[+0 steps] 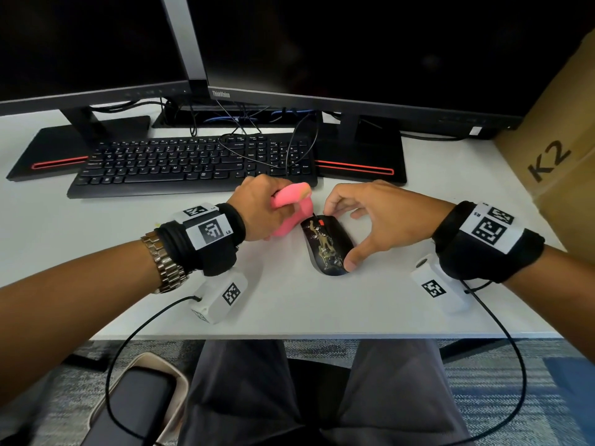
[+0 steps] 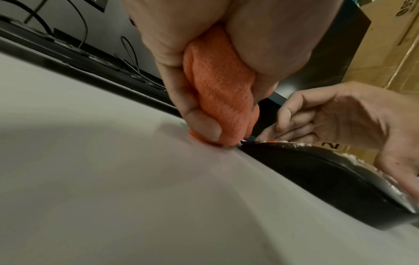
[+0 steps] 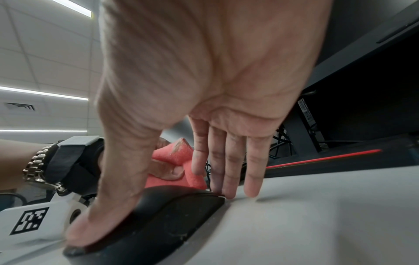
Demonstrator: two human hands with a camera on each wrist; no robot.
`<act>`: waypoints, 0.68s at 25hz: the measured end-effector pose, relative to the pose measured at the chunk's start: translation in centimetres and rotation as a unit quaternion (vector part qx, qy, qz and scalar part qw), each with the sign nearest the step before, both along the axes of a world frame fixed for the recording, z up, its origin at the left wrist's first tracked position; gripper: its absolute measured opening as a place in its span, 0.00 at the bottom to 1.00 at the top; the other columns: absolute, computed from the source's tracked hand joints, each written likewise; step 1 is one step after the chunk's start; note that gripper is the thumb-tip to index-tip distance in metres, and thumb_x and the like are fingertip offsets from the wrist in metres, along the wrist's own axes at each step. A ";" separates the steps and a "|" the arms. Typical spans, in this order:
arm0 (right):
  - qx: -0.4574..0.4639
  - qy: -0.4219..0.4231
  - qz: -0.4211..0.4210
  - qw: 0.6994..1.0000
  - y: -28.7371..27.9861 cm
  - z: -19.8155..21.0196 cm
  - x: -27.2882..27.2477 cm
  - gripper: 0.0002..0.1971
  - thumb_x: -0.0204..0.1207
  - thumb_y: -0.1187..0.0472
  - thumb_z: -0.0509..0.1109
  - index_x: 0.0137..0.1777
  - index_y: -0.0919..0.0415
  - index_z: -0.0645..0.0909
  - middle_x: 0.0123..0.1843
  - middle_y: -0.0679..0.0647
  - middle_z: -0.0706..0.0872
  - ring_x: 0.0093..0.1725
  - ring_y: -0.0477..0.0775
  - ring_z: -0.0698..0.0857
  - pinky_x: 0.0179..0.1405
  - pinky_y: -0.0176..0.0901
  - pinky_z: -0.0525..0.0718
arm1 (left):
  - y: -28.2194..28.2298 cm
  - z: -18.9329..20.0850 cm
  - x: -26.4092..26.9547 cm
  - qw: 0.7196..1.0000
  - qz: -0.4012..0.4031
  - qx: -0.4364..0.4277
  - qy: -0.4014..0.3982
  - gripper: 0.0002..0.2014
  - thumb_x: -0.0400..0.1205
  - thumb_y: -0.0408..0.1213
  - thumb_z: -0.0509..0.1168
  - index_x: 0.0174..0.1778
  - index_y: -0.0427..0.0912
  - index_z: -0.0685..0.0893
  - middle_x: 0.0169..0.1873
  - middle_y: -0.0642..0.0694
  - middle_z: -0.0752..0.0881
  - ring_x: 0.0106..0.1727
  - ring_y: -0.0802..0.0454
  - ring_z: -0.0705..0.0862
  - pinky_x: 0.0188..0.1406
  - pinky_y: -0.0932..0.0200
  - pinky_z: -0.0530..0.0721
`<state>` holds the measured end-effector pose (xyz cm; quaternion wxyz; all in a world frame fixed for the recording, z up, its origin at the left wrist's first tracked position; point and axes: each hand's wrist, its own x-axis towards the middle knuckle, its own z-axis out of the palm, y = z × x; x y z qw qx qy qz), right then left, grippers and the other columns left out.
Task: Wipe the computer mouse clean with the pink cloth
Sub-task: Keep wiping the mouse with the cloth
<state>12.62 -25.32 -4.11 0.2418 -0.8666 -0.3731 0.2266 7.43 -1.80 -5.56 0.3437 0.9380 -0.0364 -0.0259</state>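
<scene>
A black computer mouse [image 1: 325, 249] with a red wheel and pale smears on top lies on the white desk [image 1: 322, 307]. My right hand [image 1: 346, 235] spans it: the thumb [image 3: 108, 206] presses the rear, the fingertips [image 3: 229, 186] touch the front by the cable. My left hand [image 1: 267, 210] grips the bunched pink cloth [image 1: 291, 201] in a fist just left of the mouse's front. In the left wrist view the cloth [image 2: 222, 100] reaches down to the desk right beside the mouse [image 2: 317, 172]. The cloth [image 3: 174, 152] shows behind the mouse [image 3: 163, 215] in the right wrist view.
A black keyboard [image 1: 180, 165] lies just behind the hands, with two monitors and their stands [image 1: 357, 162] beyond and loose cables between. A cardboard box [image 1: 560, 149] stands at the right. The desk's front edge [image 1: 322, 336] is near my lap.
</scene>
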 end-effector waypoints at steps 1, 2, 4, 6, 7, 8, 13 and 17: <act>0.001 0.001 -0.001 1.000 0.0 0.0 0.0 0.41 0.52 0.48 0.94 0.65 0.47 0.79 0.65 0.40 0.87 0.70 0.39 0.84 0.76 0.53 0.82 | -0.1 0.0 0.1 1.000 0.000 0.005 0.004 0.08 0.81 0.36 0.65 0.49 0.54 0.86 0.37 0.42 0.90 0.30 0.42 0.91 0.22 0.52 0.90; 0.001 0.002 -0.001 1.000 0.0 -0.1 0.0 0.41 0.52 0.48 0.94 0.65 0.47 0.79 0.65 0.40 0.87 0.70 0.40 0.84 0.76 0.53 0.82 | -0.2 0.1 0.1 1.000 -0.002 0.015 0.007 0.07 0.81 0.36 0.66 0.48 0.52 0.86 0.37 0.42 0.90 0.31 0.43 0.90 0.23 0.55 0.89; 0.001 0.003 -0.002 1.000 0.0 -0.1 0.1 0.41 0.52 0.48 0.94 0.65 0.47 0.79 0.66 0.41 0.87 0.70 0.40 0.84 0.76 0.53 0.82 | -0.5 0.4 0.0 0.999 -0.016 0.040 0.013 0.04 0.80 0.37 0.68 0.44 0.52 0.84 0.35 0.44 0.88 0.30 0.47 0.89 0.22 0.63 0.83; -0.001 0.003 -0.003 1.000 -0.1 -0.1 0.0 0.41 0.52 0.47 0.94 0.66 0.48 0.79 0.66 0.41 0.87 0.70 0.41 0.84 0.76 0.53 0.82 | -0.9 0.8 -0.1 0.999 -0.033 0.036 0.023 0.06 0.80 0.38 0.69 0.38 0.52 0.83 0.32 0.47 0.87 0.24 0.51 0.87 0.18 0.64 0.81; 0.000 0.003 -0.004 1.000 -0.1 -0.1 0.0 0.41 0.52 0.47 0.94 0.66 0.48 0.79 0.66 0.41 0.87 0.70 0.41 0.84 0.76 0.53 0.82 | -1.0 0.9 -0.1 0.998 -0.037 0.030 0.030 0.08 0.79 0.37 0.69 0.36 0.53 0.82 0.31 0.47 0.86 0.21 0.54 0.86 0.17 0.63 0.82; 0.000 0.003 -0.004 1.000 -0.1 -0.2 0.0 0.41 0.52 0.47 0.94 0.66 0.47 0.80 0.66 0.41 0.87 0.70 0.41 0.84 0.76 0.53 0.82 | -1.0 1.0 0.0 0.998 -0.039 0.027 0.037 0.09 0.79 0.36 0.70 0.35 0.55 0.82 0.31 0.48 0.87 0.19 0.55 0.85 0.17 0.63 0.82; -0.006 0.002 -0.005 1.000 0.0 -0.1 0.0 0.41 0.52 0.47 0.93 0.66 0.49 0.80 0.68 0.43 0.87 0.71 0.43 0.84 0.77 0.53 0.82 | -0.7 0.9 0.2 0.996 -0.054 0.062 0.038 0.06 0.75 0.33 0.71 0.41 0.49 0.87 0.30 0.55 0.85 0.26 0.61 0.83 0.19 0.72 0.77; -0.009 0.004 -0.001 1.000 0.0 -0.1 0.0 0.42 0.51 0.47 0.94 0.66 0.49 0.80 0.67 0.43 0.87 0.70 0.43 0.85 0.76 0.51 0.82 | -0.4 0.6 0.0 0.994 -0.076 0.067 0.031 0.03 0.74 0.39 0.70 0.39 0.45 0.89 0.32 0.48 0.89 0.33 0.50 0.86 0.27 0.66 0.81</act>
